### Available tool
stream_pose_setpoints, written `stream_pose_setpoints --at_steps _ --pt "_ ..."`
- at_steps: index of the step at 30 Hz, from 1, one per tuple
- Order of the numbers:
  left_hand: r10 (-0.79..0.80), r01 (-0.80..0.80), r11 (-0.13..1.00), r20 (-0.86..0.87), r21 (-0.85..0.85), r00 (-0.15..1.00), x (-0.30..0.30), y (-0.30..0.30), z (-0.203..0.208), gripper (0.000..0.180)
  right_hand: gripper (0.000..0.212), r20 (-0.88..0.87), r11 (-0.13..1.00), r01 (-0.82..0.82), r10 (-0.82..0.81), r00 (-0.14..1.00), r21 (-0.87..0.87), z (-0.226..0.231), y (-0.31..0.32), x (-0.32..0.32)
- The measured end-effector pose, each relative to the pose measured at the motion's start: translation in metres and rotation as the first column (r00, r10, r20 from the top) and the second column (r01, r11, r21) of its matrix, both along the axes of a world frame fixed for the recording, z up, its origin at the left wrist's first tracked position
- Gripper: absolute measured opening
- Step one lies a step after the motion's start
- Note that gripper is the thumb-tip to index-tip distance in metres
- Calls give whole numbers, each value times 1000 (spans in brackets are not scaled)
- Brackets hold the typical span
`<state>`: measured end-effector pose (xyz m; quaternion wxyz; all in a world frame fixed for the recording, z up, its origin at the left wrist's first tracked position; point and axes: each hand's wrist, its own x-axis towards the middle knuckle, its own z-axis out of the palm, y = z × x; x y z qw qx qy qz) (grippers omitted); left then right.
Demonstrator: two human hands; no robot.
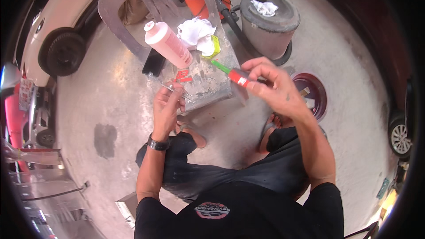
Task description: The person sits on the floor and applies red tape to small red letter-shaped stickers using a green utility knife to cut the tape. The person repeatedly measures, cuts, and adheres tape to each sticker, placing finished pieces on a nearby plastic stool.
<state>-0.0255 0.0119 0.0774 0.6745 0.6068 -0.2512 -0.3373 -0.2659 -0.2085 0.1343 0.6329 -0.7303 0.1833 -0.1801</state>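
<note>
My left hand (pixel 168 102) pinches a thin, shiny, see-through piece (pixel 155 79) over the near left part of a worn grey plastic chair's seat (pixel 208 90). Between the fingers of my right hand (pixel 272 86) is a slim red-and-green tool (pixel 238 77), its green end pointing up and left; its exact kind is unclear. Red scraps (pixel 183 76) lie on the seat. Behind them stands a tilted-looking pink-white bottle (pixel 168 44), beside a black phone (pixel 154 62), a crumpled white cloth (pixel 195 33) and a yellow-green item (pixel 213 48).
An orange-and-black vacuum (pixel 203 0) stands behind the chair. To its right is a grey lidded drum (pixel 272 31) with a hose around it. A dark red basin (pixel 321 95) sits on the floor near my right foot. Parked cars line both sides.
</note>
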Motion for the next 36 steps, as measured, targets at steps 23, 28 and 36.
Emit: stream_pose_setpoints --at_steps 23,28,36 --pt "-115 44 979 -359 -201 926 -73 15 -22 22 36 145 843 -79 182 972 -532 -52 78 49" --pt "66 -63 995 39 -77 997 -79 13 -23 26 37 42 983 -112 119 992 -142 -64 89 61" --pt "-121 37 976 -394 -214 911 -69 18 -33 20 26 44 993 -96 94 995 63 -65 91 64"
